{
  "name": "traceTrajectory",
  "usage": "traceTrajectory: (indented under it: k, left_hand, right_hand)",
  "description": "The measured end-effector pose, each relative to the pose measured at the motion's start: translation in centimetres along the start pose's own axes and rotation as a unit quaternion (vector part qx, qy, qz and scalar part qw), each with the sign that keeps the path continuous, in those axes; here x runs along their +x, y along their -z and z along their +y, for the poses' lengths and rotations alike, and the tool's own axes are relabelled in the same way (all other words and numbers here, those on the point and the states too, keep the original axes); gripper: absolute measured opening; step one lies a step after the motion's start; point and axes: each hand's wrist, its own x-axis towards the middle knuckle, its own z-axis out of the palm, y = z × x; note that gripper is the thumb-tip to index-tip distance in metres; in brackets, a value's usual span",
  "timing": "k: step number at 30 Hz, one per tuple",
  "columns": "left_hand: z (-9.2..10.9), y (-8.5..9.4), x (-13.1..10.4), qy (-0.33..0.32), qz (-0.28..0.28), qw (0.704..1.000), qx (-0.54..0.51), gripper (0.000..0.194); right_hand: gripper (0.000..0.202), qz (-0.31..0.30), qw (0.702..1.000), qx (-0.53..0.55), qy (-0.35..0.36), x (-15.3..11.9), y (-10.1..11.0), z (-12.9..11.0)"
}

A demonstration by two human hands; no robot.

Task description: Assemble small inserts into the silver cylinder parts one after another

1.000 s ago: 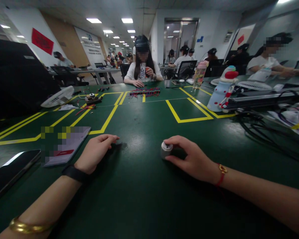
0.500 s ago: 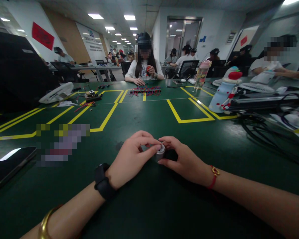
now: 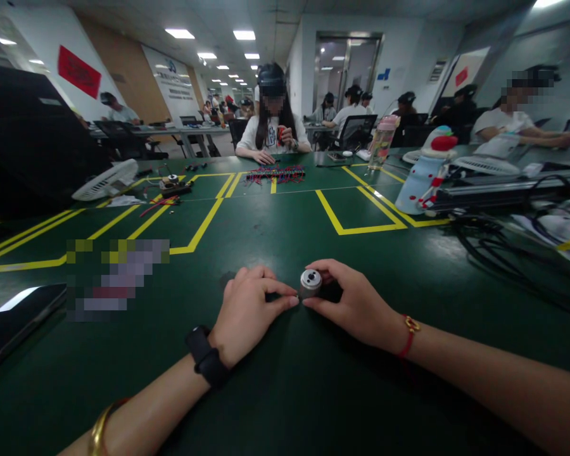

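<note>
Silver metal makes up the small can point(image 3: 310, 283), which looks like it stands straight up, with dark holes in its round top. The right hand point(image 3: 361, 304) has it between finger and thumb, spread just as wide as the can. Just left of the can, the left hand point(image 3: 244, 310) has finger and thumb pinched almost together; I cannot tell if something tiny is between them. The step in hand looks like keeping the can steady while the left fingers work close by. The next move seems to call for a small, careful pinch.

Under the can is a smooth green table point(image 3: 275, 392). Well left of the can lies a shiny black slab point(image 3: 23, 323). Beyond the can, yellow tape point(image 3: 206, 225) makes boxes, then comes a heap of wires point(image 3: 276, 174). Right of the can and farther back are black cables point(image 3: 475, 247) and a blue bottle point(image 3: 414, 183). Across from the can sits a person point(image 3: 251, 136) in white, in a big, busy room.
</note>
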Motion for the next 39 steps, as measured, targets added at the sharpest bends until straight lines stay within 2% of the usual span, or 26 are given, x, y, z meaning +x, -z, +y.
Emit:
traceTrajectory:
  k: [2, 4, 8, 11, 13, 15, 16, 17, 19, 20, 21, 22, 24, 27, 29, 31, 34, 35, 37, 39]
  left_hand:
    - [-0.2, 0.9, 0.1, 0.002, -0.003, 1.0, -0.027, 0.031]
    - [-0.8, 2.3, 0.0, 0.022, 0.006, 0.998, -0.053, 0.038]
    - [-3.1, 4.7, -0.6, 0.13, 0.033, 0.986, -0.096, 0.043]
    - [-4.7, 5.1, -1.0, 0.186, 0.025, 0.973, -0.135, 0.045]
    - [-5.1, 5.0, -1.0, 0.199, 0.021, 0.969, -0.143, 0.045]
    - [-5.0, 4.8, -0.9, 0.196, 0.017, 0.97, -0.14, 0.045]
    - [-4.9, 4.7, -0.8, 0.192, 0.012, 0.972, -0.137, 0.045]
    - [-4.7, 4.6, -0.8, 0.187, 0.006, 0.973, -0.134, 0.045]
    - [-4.4, 4.4, -0.7, 0.177, -0.003, 0.976, -0.128, 0.045]
    - [-4.3, 4.3, -0.7, 0.171, -0.005, 0.977, -0.125, 0.044]
    - [-4.3, 4.3, -0.7, 0.167, -0.006, 0.978, -0.121, 0.043]
    - [-4.3, 4.2, -0.8, 0.163, -0.006, 0.98, -0.117, 0.042]
    - [-4.6, 4.1, -0.9, 0.153, -0.005, 0.982, -0.108, 0.04]
    - [-4.9, 4.1, -1.1, 0.134, -0.007, 0.987, -0.092, 0.037]
    - [-5.1, 4.1, -1.1, 0.129, -0.006, 0.988, -0.082, 0.037]
    - [-5.1, 4.1, -1.1, 0.13, -0.007, 0.988, -0.078, 0.039]
    - [-5.0, 4.1, -1.0, 0.128, -0.008, 0.989, -0.079, 0.039]
    - [-5.0, 4.1, -1.0, 0.126, -0.007, 0.989, -0.079, 0.038]
    - [-4.9, 4.1, -1.0, 0.123, -0.005, 0.989, -0.077, 0.038]
    - [-4.8, 4.1, -1.0, 0.121, -0.002, 0.99, -0.074, 0.037]
  right_hand:
    - [0.038, 0.044, 0.998, -0.034, -0.022, 0.6, 1.5, 0.5]
    - [0.037, 0.101, 0.985, -0.107, -0.087, 1.3, 4.2, 1.8]
    - [0.04, 0.174, 0.909, -0.281, -0.256, 2.0, 12.0, 6.9]
    - [0.039, 0.156, 0.856, -0.349, -0.348, 1.4, 16.8, 10.7]
    - [0.043, 0.129, 0.837, -0.365, -0.386, 1.0, 18.0, 11.9]
    - [0.054, 0.15, 0.827, -0.386, -0.38, 1.0, 17.3, 11.3]
    - [0.06, 0.175, 0.826, -0.405, -0.352, 1.1, 16.2, 10.4]
    - [0.062, 0.194, 0.835, -0.416, -0.302, 1.3, 14.7, 9.2]
    - [0.055, 0.189, 0.888, -0.39, -0.154, 1.7, 10.7, 6.3]
    - [0.047, 0.132, 0.931, -0.331, -0.078, 1.8, 8.5, 4.8]
    - [0.044, 0.071, 0.961, -0.267, -0.026, 1.9, 6.4, 3.4]
    - [0.045, 0.017, 0.976, -0.218, 0.006, 1.9, 4.4, 2.2]
    - [0.039, -0.067, 0.985, -0.157, 0.036, 1.7, 1.4, 0.6]
    - [0.023, -0.103, 0.985, -0.136, 0.03, 1.4, -0.3, 0.0]
    - [0.022, -0.093, 0.988, -0.126, 0.014, 1.4, 0.2, 0.3]
    - [0.022, -0.067, 0.99, -0.126, -0.005, 1.6, 1.8, 0.8]
    - [0.022, 0.039, 0.981, -0.185, -0.04, 1.9, 6.0, 2.3]
    - [0.023, 0.095, 0.969, -0.224, -0.053, 1.9, 7.7, 3.1]
    - [0.026, 0.203, 0.923, -0.317, -0.085, 1.6, 11.3, 5.1]
    - [0.028, 0.257, 0.876, -0.381, -0.145, 0.9, 14.5, 7.3]
